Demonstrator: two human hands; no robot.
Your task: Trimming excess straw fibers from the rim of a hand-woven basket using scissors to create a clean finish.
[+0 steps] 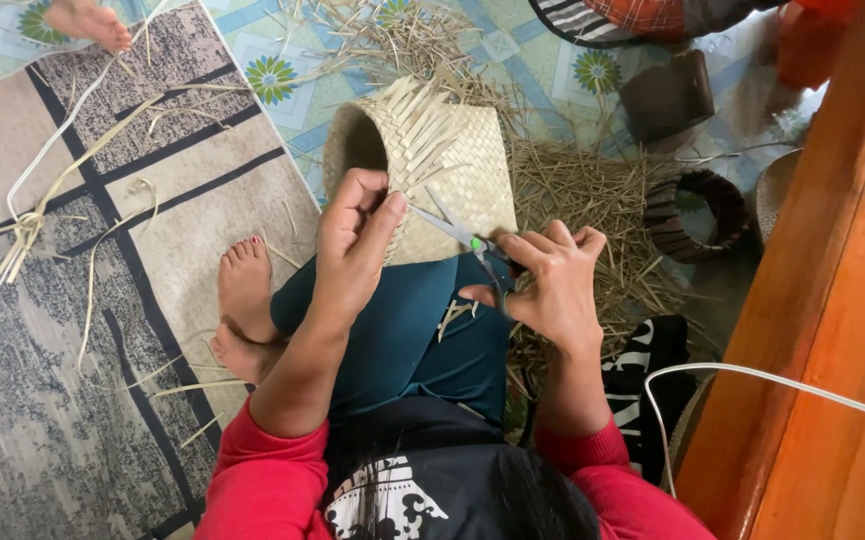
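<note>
A woven straw basket point(452, 160) lies on its side across my lap, its open mouth facing left and loose strip ends sticking out along its rim. My left hand point(352, 240) grips the basket's rim near the mouth. My right hand point(552, 280) holds a pair of scissors point(464, 236) with dark handles. The open blades point up-left at the strip ends on the basket.
A pile of cut straw trimmings point(582, 200) covers the floor to the right. Long loose strips point(42, 200) lie on the grey patterned rug at left. A wooden bench point(832, 300) with a white cable stands at right. Another person's feet point(82, 20) show at top left.
</note>
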